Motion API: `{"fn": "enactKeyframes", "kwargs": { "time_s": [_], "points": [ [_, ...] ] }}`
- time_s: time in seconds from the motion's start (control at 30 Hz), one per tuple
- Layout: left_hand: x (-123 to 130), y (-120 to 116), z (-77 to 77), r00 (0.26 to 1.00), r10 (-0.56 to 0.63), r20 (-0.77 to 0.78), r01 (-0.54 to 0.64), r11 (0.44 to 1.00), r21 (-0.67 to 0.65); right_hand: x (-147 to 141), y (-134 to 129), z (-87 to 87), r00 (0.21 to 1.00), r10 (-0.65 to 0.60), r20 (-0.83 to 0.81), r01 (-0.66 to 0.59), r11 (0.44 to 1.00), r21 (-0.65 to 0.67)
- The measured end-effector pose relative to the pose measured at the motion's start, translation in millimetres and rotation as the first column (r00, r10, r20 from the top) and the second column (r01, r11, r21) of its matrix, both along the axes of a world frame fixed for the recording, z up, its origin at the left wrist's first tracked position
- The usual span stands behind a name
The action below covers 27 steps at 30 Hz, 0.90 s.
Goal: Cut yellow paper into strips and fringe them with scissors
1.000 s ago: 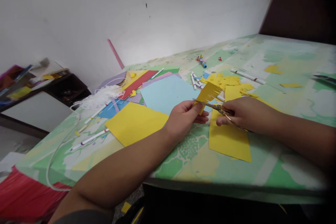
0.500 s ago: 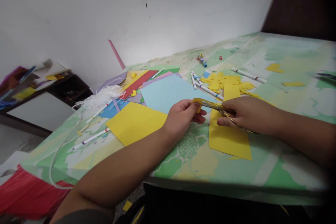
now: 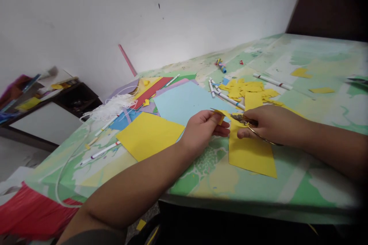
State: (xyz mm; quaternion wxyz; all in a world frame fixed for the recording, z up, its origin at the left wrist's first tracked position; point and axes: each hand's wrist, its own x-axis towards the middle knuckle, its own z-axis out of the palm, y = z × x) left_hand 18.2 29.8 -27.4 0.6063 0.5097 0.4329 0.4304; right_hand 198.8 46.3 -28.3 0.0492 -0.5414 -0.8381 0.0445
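Note:
My left hand [image 3: 205, 126] pinches a small yellow paper strip [image 3: 222, 112] between thumb and fingers above the table. Closed round the handles of a pair of scissors [image 3: 244, 120] is my right hand [image 3: 267, 122]; the blades point left along the strip. Part of the handles is hidden by my fingers. Beneath the right hand lies a yellow sheet [image 3: 251, 153], with a narrower yellow piece [image 3: 253, 100] just beyond it. A heap of small yellow paper cuttings [image 3: 241, 87] sits behind the hands. Another yellow sheet [image 3: 151, 134] rests left of my left hand.
A light blue sheet [image 3: 189, 99], a red paper strip [image 3: 153, 92] and white string [image 3: 117, 105] cover the table's left part. White markers [image 3: 273, 81] lie about on the patterned tablecloth [image 3: 212, 183]. A low cabinet [image 3: 43, 122] stands at the left.
The scissor blades have drawn back a little to the right, away from my left fingertips. My left hand has shifted slightly right and down, still pinching the strip.

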Motion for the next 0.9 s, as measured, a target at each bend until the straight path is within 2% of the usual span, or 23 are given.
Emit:
{"fn": "enactKeyframes", "kwargs": {
  "time_s": [0.33,0.43,0.53,0.6,0.73,0.9],
  "points": [
    [-5,6,-2.5,1.0,-0.022,0.014,0.021,0.999,0.034,1,1,0.4,0.999,-0.041,0.009,0.041,0.999,0.014],
    [-7,9,-3.1,0.998,0.053,0.028,-0.054,0.998,0.027,2,1,0.2,0.998,-0.066,0.014,0.065,0.997,0.042],
    [-8,11,-3.7,0.986,0.142,0.091,-0.141,0.99,-0.016,4,1,3.3,0.99,-0.126,0.066,0.114,0.98,0.162],
    [-8,11,-3.7,0.986,0.101,0.132,-0.096,0.994,-0.044,4,-1,6.9,0.983,-0.153,0.105,0.122,0.959,0.257],
    [-4,8,-1.6,0.974,-0.088,0.207,0.125,0.977,-0.171,3,-7,10.5,0.979,-0.098,0.177,0.025,0.926,0.376],
    [-3,6,2.0,0.961,-0.143,0.236,0.196,0.957,-0.216,0,-11,6.8,0.963,-0.059,0.261,-0.071,0.885,0.46]
  ]
}}
